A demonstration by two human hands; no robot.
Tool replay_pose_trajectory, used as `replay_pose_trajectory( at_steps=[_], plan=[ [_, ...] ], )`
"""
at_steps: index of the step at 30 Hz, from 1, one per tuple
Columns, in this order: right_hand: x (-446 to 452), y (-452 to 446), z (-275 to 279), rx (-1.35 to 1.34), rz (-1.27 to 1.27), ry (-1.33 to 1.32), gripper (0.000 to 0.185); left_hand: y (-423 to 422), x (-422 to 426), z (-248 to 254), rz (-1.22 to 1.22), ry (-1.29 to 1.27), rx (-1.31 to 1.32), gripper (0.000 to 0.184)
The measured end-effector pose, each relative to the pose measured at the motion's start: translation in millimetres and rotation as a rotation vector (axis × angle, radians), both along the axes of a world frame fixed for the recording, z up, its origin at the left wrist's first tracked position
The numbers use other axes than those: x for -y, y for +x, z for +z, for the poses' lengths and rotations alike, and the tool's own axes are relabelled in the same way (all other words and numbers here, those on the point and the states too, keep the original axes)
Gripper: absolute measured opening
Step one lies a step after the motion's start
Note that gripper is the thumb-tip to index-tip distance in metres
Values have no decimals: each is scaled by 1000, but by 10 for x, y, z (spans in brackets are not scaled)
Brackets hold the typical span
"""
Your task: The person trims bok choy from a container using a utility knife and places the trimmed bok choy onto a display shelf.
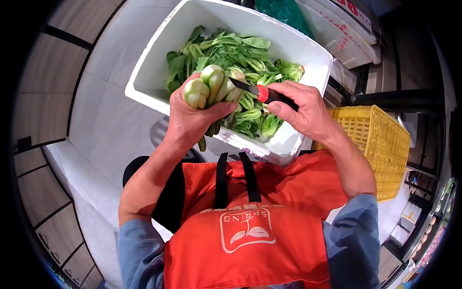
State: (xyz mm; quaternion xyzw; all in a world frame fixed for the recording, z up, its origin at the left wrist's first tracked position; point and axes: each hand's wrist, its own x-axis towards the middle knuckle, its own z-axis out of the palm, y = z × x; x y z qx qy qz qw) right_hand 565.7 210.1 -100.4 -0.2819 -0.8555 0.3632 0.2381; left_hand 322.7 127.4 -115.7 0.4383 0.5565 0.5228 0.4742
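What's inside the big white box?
Lots of leafy green vegetables with pale stalks are inside the white box. The left hand and its bunch cover part of them, and the pile hides whatever lies underneath.

A yellow plastic crate [385,149] with lattice sides stands at the right of the view. Above it, white cartons [344,36] with red print sit stacked near the top edge, a crumpled green plastic bag [285,14] just beside them. Wood-toned panels [45,96] framed in black line the left, bordering pale floor tiles [106,101]. At the lower right edge, a display [426,236] holds rows of small items, too small to identify.
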Motion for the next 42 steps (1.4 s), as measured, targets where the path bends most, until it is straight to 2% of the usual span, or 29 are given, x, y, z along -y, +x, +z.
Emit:
replay_pose_trajectory(
  at_steps=[4, 7, 14, 17, 20, 23, 25, 29, 32, 34, 37, 38, 39, 41, 42],
  plan=[
    [0, 5, -1, -36, 18, -48, 45, 18, 17, -1, -45, 32, -35, 48],
    [-7, 28, 31, -44, 42, -86, 46, 17, 23, 40, -64, 2, 37, 48],
    [-39, 93, -152, -52, 9, -70, 52, 77, 48, -21, -150, -124, 364, 41],
    [-82, 130, -264, -78, 29, -151, 50, 115, 49, -14, -158, -158, 409, 40],
    [-116, 202, -419, -43, 33, -428, 49, 105, 52, -50, -163, -231, 448, 39],
    [-116, 204, -518, 4, 15, -505, 51, 150, 45, -132, -123, -236, 491, 39],
    [-122, 183, -488, -1, 13, -440, 53, 155, 47, -173, -111, -230, 501, 38],
    [-62, 129, -266, -62, 2, -390, 52, 103, 49, -137, -131, -128, 276, 35],
    [-20, 119, -284, -97, -15, -398, 52, 163, 84, -64, -124, -161, 436, 37],
    [10, 125, -484, -152, -51, -435, 50, 183, 82, -56, -104, -218, 524, 42],
    [-133, 384, -1048, 320, -163, -436, 45, 154, 120, 43, -184, -48, 492, 40],
    [-82, 378, -995, 329, -217, -572, 42, 60, 58, 86, -234, 65, 299, 40],
    [-93, 329, -940, 316, -214, -631, 42, -19, 1, -1, -192, 55, 226, 39],
    [-61, 244, -805, 304, -203, -756, 42, -40, -16, -108, -84, -73, 305, 42],
    [-78, 254, -830, 379, -204, -738, 44, -21, -30, -135, -76, 23, 292, 48]
  ],
)
